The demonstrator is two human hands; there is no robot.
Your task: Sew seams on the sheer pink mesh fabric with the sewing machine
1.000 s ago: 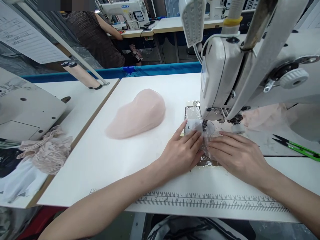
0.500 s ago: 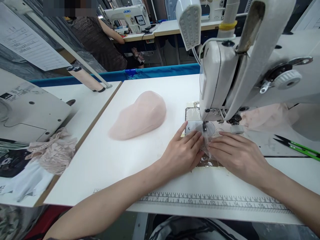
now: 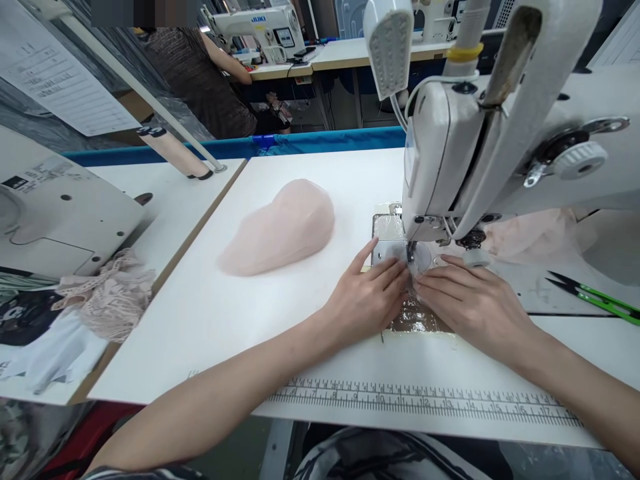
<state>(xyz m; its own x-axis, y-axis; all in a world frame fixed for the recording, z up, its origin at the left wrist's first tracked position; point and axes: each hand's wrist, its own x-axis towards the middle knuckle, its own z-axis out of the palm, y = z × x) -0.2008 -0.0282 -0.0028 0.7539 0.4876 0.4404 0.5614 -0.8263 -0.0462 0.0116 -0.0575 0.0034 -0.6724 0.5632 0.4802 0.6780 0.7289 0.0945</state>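
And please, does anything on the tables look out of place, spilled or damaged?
Nothing looks spilled or damaged. At most, the beige strands on the left table look untidy, heaped in a tangle; the green snips lie open, pointing toward the right hand.

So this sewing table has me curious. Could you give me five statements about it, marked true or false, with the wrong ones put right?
1. The person's left hand and right hand are both close beneath the head of the large white sewing machine. True.
2. The green-handled snips with black blades are in the right hand. False: the snips lie apart from it, to its right.
3. A pale pink, rounded, smooth piece lies on the white tabletop. True.
4. The black-marked printed ruler runs along the tabletop's far edge. False: the ruler runs along the near edge.
5. A white machine marked JUKI stands in the background. True.
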